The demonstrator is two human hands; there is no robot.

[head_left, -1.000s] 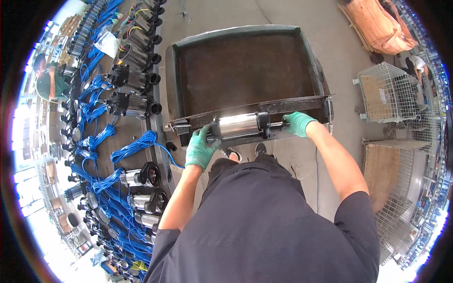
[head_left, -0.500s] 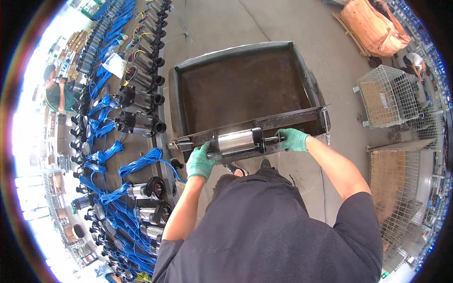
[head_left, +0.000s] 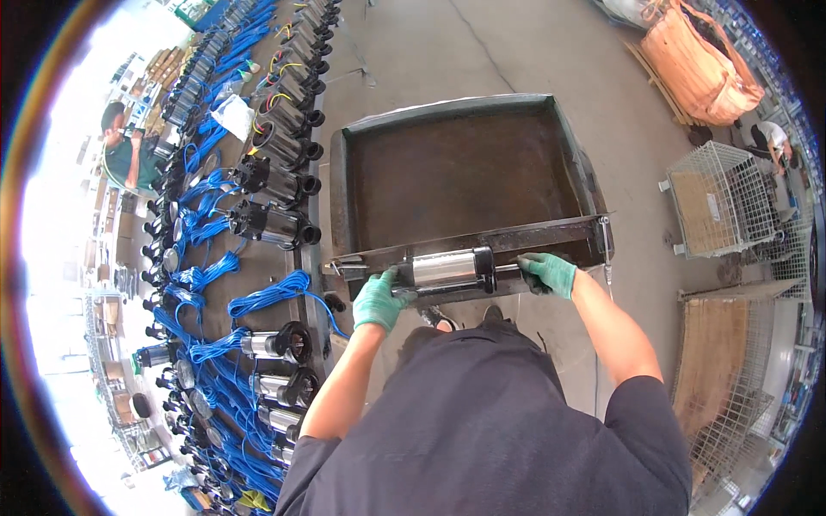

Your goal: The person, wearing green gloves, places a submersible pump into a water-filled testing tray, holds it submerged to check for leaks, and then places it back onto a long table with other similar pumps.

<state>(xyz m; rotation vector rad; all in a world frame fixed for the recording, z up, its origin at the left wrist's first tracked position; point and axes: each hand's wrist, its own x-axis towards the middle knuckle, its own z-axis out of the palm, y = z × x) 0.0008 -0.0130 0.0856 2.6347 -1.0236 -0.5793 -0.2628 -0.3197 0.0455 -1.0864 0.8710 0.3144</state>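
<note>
A pump motor (head_left: 444,267) with a shiny steel body and black ends lies crosswise at the near edge of a dark, fluid-stained metal tray (head_left: 342,185). My left hand (head_left: 380,301), in a green glove, is closed around its left black end. From the motor's right end a thin metal shaft (head_left: 508,267) sticks out. My right hand (head_left: 551,273), also gloved in green, is closed at the tip of that shaft, with something black under its fingers that I cannot make out. A metal crossbar (head_left: 551,225) runs over the tray just beyond the motor.
Left of the tray, a long bench carries rows of pump motors (head_left: 267,225) and coiled blue cables (head_left: 271,295). On the right stand wire mesh cages (head_left: 723,198) and an orange bulk bag (head_left: 701,64) on a pallet. One person (head_left: 129,155) is at far left, another (head_left: 772,142) at far right.
The whole view has shifted, so everything appears lower and further right. A black patch now shows under my right hand's fingers by the shaft tip. My left hand keeps its hold on the motor.
</note>
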